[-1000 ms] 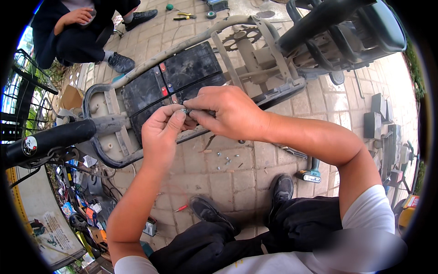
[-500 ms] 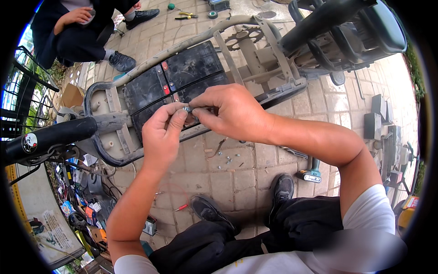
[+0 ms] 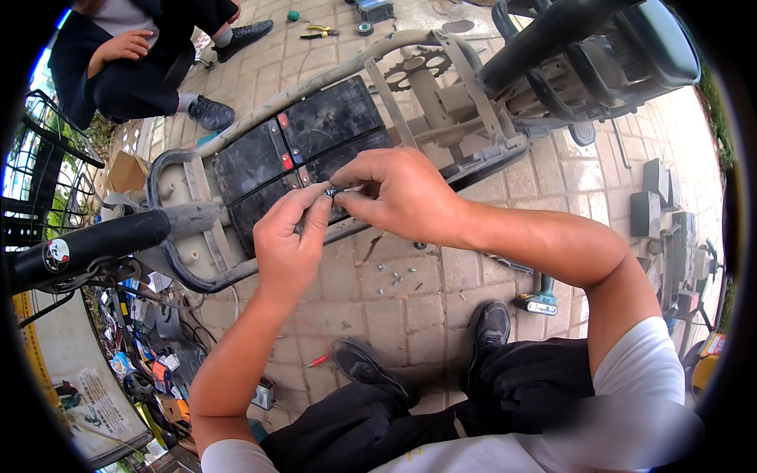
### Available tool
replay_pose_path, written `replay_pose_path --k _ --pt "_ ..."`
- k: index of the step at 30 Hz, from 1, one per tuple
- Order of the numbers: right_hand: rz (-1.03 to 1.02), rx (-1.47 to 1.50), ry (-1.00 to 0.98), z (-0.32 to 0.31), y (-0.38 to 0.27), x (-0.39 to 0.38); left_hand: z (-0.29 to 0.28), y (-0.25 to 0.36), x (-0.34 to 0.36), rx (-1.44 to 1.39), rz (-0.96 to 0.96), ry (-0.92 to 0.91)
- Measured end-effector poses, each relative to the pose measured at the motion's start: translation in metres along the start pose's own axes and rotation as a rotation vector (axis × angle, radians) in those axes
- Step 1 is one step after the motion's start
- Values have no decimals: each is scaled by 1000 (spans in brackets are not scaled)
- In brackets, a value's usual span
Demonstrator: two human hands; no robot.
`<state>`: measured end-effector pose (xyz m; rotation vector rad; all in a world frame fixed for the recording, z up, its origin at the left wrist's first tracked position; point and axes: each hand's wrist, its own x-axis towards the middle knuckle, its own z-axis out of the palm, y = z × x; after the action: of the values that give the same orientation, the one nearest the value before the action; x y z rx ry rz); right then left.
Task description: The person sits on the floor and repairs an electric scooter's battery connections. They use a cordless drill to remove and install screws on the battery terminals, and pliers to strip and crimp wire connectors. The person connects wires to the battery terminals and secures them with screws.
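Over the near edge of the black batteries [image 3: 331,114], both my hands meet at a small shiny metal bolt [image 3: 330,191]. My left hand [image 3: 285,240] pinches it between thumb and forefinger. From the other side, my right hand [image 3: 410,197] is closed on it with thumb and fingertips; a thin pale piece shows between those fingers, too small to name. Red and dark terminal connectors [image 3: 286,162] run along the batteries, which sit inside the grey metal frame [image 3: 276,93] of a two-wheeler. My fingers partly hide the nearest battery.
Several loose screws [image 3: 397,277] lie on the paving below the frame. Near my shoes are a teal cordless drill [image 3: 538,299] and a red-handled probe [image 3: 317,361]. A person [image 3: 118,75] crouches at the far left. Yellow-handled pliers [image 3: 319,32] lie beyond the frame; clutter [image 3: 158,370] fills the left.
My left hand has shifted slightly right and the bolt has turned between my fingertips. My right hand stays nearly in place. The view has moved a little.
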<state>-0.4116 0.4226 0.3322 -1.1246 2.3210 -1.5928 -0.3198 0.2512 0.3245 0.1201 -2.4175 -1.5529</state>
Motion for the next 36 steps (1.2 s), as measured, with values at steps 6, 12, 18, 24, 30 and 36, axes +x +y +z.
replay_pose_path --k 6,12,18,24,30,36 --pt "54 135 28 0 -1 -4 6 13 6 -527 -304 -58" --pt "-17 146 70 0 3 -7 9 19 8 -765 -397 -119" --pt "-8 146 58 -4 1 -6 20 11 2 -634 -261 -32" --pt "57 128 46 -7 1 -6 27 8 1 -663 -241 -40" --pt "216 440 -61 -19 1 -9 27 27 8 -775 -250 -66" --pt "315 660 -158 -31 2 -10 20 23 11 -408 -87 -134"
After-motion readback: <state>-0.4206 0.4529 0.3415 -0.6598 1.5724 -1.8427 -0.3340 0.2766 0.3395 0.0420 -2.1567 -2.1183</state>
